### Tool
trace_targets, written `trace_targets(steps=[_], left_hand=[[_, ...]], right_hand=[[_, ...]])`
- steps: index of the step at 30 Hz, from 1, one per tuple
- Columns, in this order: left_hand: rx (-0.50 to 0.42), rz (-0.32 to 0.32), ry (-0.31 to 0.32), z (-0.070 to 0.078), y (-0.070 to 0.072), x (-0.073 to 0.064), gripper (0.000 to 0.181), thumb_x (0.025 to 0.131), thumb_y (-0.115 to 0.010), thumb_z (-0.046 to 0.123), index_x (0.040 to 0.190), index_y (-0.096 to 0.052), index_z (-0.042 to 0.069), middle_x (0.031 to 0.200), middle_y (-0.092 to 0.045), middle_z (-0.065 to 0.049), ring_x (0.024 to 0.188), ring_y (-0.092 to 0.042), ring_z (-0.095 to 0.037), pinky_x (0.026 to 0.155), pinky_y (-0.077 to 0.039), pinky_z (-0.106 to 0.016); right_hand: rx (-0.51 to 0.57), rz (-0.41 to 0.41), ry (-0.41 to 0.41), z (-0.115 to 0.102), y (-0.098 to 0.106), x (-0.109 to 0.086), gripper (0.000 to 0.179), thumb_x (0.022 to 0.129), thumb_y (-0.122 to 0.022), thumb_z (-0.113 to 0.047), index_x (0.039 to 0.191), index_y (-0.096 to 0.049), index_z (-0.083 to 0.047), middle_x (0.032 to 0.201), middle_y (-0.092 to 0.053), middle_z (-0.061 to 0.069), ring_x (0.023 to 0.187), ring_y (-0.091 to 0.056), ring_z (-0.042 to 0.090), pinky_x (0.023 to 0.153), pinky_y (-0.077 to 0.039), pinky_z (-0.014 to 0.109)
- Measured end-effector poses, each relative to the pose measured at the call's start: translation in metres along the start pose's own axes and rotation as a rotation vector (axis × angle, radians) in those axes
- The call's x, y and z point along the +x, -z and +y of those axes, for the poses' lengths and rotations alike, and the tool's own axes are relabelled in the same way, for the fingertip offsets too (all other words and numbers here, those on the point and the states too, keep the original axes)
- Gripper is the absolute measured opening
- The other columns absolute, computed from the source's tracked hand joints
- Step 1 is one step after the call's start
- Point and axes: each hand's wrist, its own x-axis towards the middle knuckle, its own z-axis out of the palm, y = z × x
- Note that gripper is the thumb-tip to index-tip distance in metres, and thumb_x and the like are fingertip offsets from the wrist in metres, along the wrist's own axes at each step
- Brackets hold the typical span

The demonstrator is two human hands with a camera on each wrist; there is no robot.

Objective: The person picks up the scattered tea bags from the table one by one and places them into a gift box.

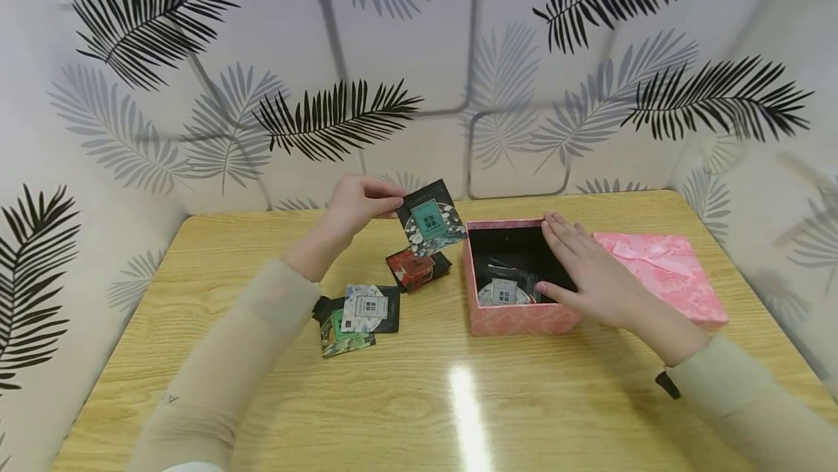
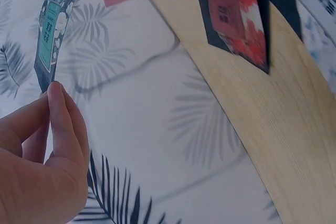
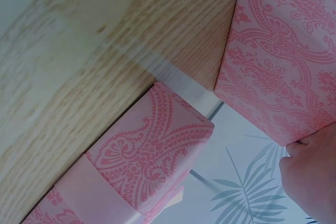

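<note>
My left hand (image 1: 356, 204) pinches a dark flat packet (image 1: 432, 219) with a teal label by one corner, thumb against fingertips. In the left wrist view that packet (image 2: 54, 30) is held upright, seen at a slant. It hangs in the air just left of the pink open box (image 1: 524, 321). My right hand (image 1: 592, 276) rests over the box's right rim, fingers extended toward the back corner and thumb spread over the opening. Inside the black interior lies a packet (image 1: 503, 292) with a white label. From the right wrist, the box's pink patterned side (image 3: 283, 51) shows.
Left of the box lie a red-labelled packet (image 1: 414, 268), a white-labelled packet (image 1: 370, 308) and a green-labelled packet (image 1: 347, 341) partly under it. The pink lid (image 1: 664, 268) with a bow lies to the right. A leaf-patterned wall (image 1: 406, 57) borders the wooden table (image 1: 366, 414).
</note>
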Motion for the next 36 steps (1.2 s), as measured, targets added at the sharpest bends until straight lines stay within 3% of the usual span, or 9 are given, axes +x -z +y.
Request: trace_targets(steps=[11,14,24,30,36], left_hand=[[-0.033,-0.077,-0.009,0.014,-0.053,0.012,0.024,0.101,-0.071,0.001,0.124,-0.077,-0.003,0.132,-0.074,-0.021,0.106,-0.076,-0.028,0.092,-0.065,-0.033],[-0.009,-0.094,-0.037,0.018,-0.067,0.013,0.022,0.1,-0.072,0.001,0.121,-0.079,-0.003,0.128,-0.076,-0.021,0.105,-0.077,-0.032,0.091,-0.066,-0.034],[0.14,-0.161,-0.124,0.014,-0.102,0.019,0.016,0.099,-0.074,0.002,0.112,-0.082,0.0,0.115,-0.08,-0.019,0.093,-0.079,-0.032,0.076,-0.066,-0.027],[0.238,-0.199,-0.179,0.008,-0.116,0.022,0.013,0.098,-0.076,0.004,0.109,-0.083,0.002,0.111,-0.081,-0.017,0.089,-0.08,-0.029,0.082,-0.067,-0.035],[0.342,-0.225,-0.228,0.008,-0.125,0.021,0.011,0.099,-0.076,0.007,0.106,-0.084,0.005,0.108,-0.082,-0.012,0.088,-0.079,-0.025,0.072,-0.062,-0.021]], right_hand=[[-0.008,-0.007,-0.012,0.001,-0.002,0.001,0.096,0.104,-0.063,-0.049,0.169,-0.014,0.002,0.178,-0.012,0.021,0.166,-0.012,0.042,0.134,-0.015,0.062],[-0.007,0.0,-0.007,0.001,-0.002,0.001,0.096,0.104,-0.063,-0.049,0.169,-0.014,0.002,0.178,-0.012,0.022,0.166,-0.012,0.042,0.135,-0.014,0.06],[0.009,0.023,0.009,0.001,-0.003,0.0,0.096,0.104,-0.063,-0.048,0.169,-0.013,0.002,0.177,-0.013,0.023,0.165,-0.014,0.043,0.137,-0.009,0.053],[0.009,0.008,-0.002,0.001,-0.002,0.001,0.096,0.105,-0.064,-0.047,0.169,-0.012,0.001,0.178,-0.012,0.022,0.165,-0.013,0.043,0.134,-0.015,0.061],[0.012,0.001,-0.005,0.0,-0.001,0.001,0.095,0.105,-0.064,-0.046,0.169,-0.013,0.001,0.178,-0.011,0.022,0.165,-0.013,0.043,0.135,-0.014,0.06]])
